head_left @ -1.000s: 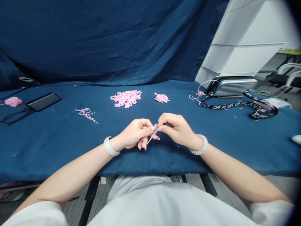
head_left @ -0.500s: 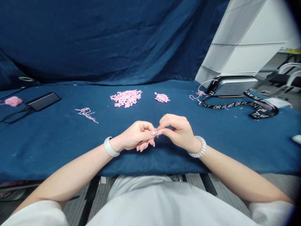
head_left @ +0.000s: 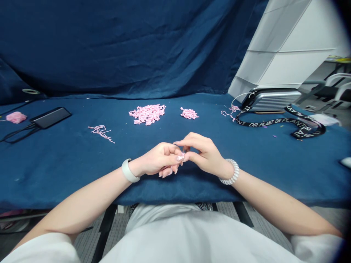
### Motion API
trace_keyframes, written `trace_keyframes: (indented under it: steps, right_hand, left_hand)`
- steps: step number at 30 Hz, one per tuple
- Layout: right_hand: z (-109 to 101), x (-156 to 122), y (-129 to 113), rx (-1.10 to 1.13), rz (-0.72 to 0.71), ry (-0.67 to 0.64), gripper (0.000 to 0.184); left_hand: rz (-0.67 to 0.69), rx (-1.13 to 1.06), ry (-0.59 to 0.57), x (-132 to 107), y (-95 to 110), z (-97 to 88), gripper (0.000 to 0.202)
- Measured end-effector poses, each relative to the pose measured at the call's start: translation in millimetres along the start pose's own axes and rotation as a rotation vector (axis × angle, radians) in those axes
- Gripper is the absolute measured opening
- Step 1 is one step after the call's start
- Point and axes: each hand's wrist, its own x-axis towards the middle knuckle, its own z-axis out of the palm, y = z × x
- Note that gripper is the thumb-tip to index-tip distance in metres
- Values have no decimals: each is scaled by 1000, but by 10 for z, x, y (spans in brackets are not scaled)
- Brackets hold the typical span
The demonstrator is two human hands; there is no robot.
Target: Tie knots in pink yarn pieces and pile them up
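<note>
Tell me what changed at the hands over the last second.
The right hand moved down and left, its index finger now reaching over the left hand's fingertips. The left hand edged right. The long pink yarn strand sticking out between them no longer shows; only short bits do. The pink yarn piles, dark device and black lanyard stayed put.
</note>
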Motion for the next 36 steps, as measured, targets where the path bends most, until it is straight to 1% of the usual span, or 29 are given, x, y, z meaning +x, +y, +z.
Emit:
trace_keyframes:
  steps: [5,9,11,14,18,20,22,24,26,28,30,32,36]
  right_hand:
    - [-15,1,-11,27,-17,-78,22]
    - [-4,6,-32,59,18,-110,20]
    - [9,11,-43,98,51,-106,20]
    - [35,14,-49,148,123,-42,20]
    - [57,9,-27,98,258,99,21]
    - [56,7,-10,67,308,146,24]
    - [58,4,4,36,332,184,26]
    - [71,-3,9,-5,329,215,27]
    - [96,-15,5,-47,292,219,28]
    - [122,-29,-3,-78,231,186,26]
    - [133,-36,-8,-100,177,157,24]
    - [125,-33,-5,-124,154,171,22]
    - [90,-10,23,-147,171,222,20]
  left_hand:
    - [-23,33,-9,-6,22,3,28]
    - [-28,37,-9,-12,20,-7,29]
    - [-22,40,-5,-7,12,-12,29]
    - [-5,19,39,19,-7,-17,29]
    - [40,-45,136,65,-27,-20,29]
    - [47,-60,156,79,-30,-24,29]
    - [14,-69,154,83,-28,-32,28]
    - [-44,-75,135,78,-26,-42,27]
    - [-106,-65,109,68,-25,-50,25]
    - [-153,-40,79,57,-23,-54,23]
    - [-168,-13,58,50,-16,-57,22]
    - [-121,15,80,49,-2,-62,22]
    - [75,87,191,71,13,-88,19]
